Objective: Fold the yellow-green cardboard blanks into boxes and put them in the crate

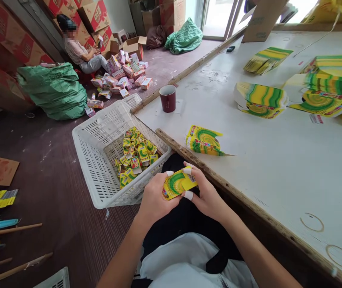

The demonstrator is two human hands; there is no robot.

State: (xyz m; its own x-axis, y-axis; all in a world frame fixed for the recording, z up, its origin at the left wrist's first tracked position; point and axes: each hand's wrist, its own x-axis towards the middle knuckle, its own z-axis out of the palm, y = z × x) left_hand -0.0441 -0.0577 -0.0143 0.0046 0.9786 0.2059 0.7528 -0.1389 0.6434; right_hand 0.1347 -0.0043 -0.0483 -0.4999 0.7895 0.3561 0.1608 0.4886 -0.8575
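Note:
Above my lap, a small yellow and green printed carton (175, 184) is held between both hands. My left hand (155, 196) grips its left end, thumb on top. My right hand (202, 192) pinches the right end, where a barcode shows; white tape wraps several of my fingertips. Just beyond, on the white table (219, 176), lies a fanned stack of flat yellow-green cartons (205, 140). Left of my hands a white plastic basket (91, 176) holds many small folded yellow cartons (137, 154).
A maroon mug (167, 99) stands at the table's edge. More carton stacks (261, 100) lie farther right. A person (82, 50) sits on the far left beside pink boxes (123, 74) and a green sack (53, 90). A wooden strip (233, 190) edges the table.

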